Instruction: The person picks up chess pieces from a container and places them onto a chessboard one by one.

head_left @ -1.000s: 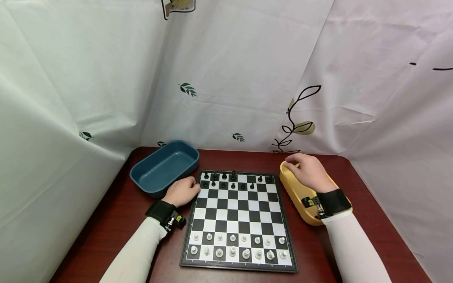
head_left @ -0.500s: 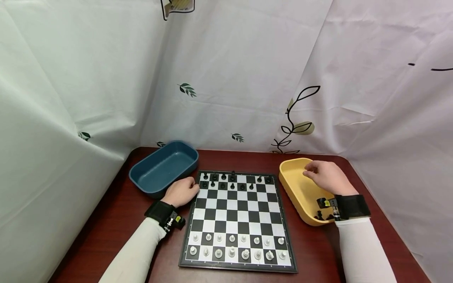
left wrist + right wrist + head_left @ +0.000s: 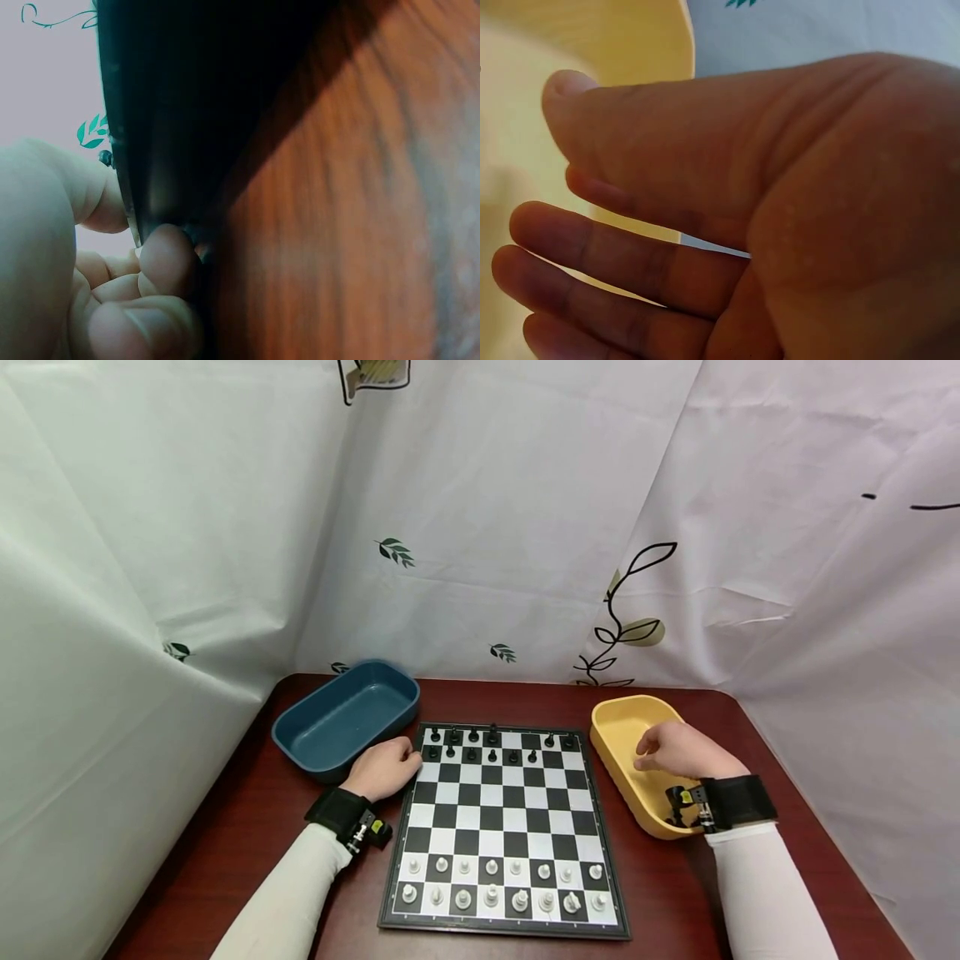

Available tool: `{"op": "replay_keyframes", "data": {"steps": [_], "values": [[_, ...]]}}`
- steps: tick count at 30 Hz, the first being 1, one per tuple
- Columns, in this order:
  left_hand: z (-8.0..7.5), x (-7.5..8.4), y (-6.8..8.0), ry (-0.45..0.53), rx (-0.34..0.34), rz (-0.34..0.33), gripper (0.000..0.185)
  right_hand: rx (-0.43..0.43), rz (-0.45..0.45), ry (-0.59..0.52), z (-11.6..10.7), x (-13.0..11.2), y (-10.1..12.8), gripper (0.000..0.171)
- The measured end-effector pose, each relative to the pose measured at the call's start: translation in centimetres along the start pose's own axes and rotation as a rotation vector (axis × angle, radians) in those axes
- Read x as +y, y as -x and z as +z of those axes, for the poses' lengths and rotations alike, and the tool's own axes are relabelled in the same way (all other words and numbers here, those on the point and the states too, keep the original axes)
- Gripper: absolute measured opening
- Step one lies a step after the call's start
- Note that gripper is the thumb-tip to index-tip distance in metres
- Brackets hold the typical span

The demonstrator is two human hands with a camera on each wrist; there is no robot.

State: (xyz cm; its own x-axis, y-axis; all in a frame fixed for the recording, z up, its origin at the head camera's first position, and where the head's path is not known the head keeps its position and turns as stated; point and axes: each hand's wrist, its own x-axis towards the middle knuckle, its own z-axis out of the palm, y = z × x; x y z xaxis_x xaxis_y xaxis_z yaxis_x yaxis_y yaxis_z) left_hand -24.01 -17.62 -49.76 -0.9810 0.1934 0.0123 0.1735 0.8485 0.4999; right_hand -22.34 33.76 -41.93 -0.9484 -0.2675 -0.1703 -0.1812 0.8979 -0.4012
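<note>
Two hands on the bench. Left hand (image 3: 386, 767) rests at the chessboard's (image 3: 504, 827) far-left corner, fingers curled against its edge, pinching it in the left wrist view, just beside the blue tray (image 3: 347, 714). Right hand (image 3: 678, 750) hovers in the yellow tray (image 3: 618, 718) near the bench's far-right corner, fingers relaxed and apart, holding nothing. Black pieces (image 3: 491, 743) stand on the board's far rows, white pieces (image 3: 502, 885) on the near rows.

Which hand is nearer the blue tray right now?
Left. The left hand rests at the chessboard's far-left corner, right beside the blue tray. The right hand is across the board, over the yellow tray.
</note>
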Motion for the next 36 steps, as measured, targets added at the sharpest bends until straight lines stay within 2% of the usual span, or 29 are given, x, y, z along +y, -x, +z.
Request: {"op": "replay_keyframes", "data": {"steps": [7,17,29,36], "values": [[0.0,-0.1,0.0,0.0,0.007,0.003,0.027,-0.045,0.032,-0.043,0.6,0.0,0.0,0.016],[0.1,-0.1,-0.1,-0.004,0.012,0.012,0.027,-0.004,0.063,0.033,1.0,0.9,-0.5,0.029],[0.6,-0.2,-0.4,-0.003,-0.005,-0.004,0.027,-0.058,-0.003,0.047,1.2,0.4,0.1,0.015],[0.3,-0.2,-0.3,0.001,0.007,-0.016,0.027,-0.116,-0.053,0.076,1.1,0.1,0.6,0.017]]}}
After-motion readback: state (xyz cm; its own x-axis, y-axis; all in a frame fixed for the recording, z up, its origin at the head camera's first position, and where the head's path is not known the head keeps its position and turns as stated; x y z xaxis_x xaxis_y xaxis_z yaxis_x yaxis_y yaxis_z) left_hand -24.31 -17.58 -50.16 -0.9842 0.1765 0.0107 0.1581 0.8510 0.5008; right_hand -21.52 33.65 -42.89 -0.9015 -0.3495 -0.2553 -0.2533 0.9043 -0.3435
